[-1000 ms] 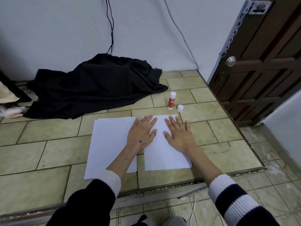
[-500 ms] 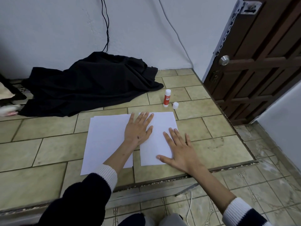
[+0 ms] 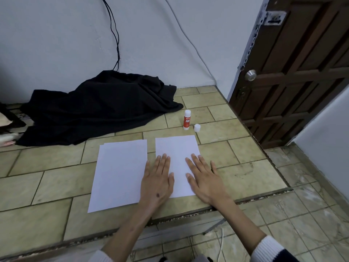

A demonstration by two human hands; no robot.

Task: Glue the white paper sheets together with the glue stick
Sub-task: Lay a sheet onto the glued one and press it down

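Head view: both hands lie flat, fingers spread, palms down on the right-hand white sheet (image 3: pixel 176 157). Left hand (image 3: pixel 157 183) covers its near left edge, right hand (image 3: pixel 204 181) its near right edge, little finger over on the tile. Neither pinches anything.

Change vs a second ago: both hands were up near the sheet's far half; half a second ago the right had already slid to the near corner while the left stayed high, bridging onto the neighbouring stack. Now the left has come down too and is off that stack. Reads as a top-to-bottom smoothing pass, so the pressed sheet is probably a freshly glued pair being bonded. Can't confirm two layers from here; edges look like one.

The left stack of white sheets (image 3: pixel 120 173) sits just beside, a narrow strip of tile between, with a second sheet's edge peeking out at the far left corner. More to glue, likely.

Glue stick (image 3: pixel 187 120) stands upright just beyond the pressed sheet, uncapped, with its white cap (image 3: pixel 197 128) beside it. Black cloth (image 3: pixel 98 108) well clear at the wall.
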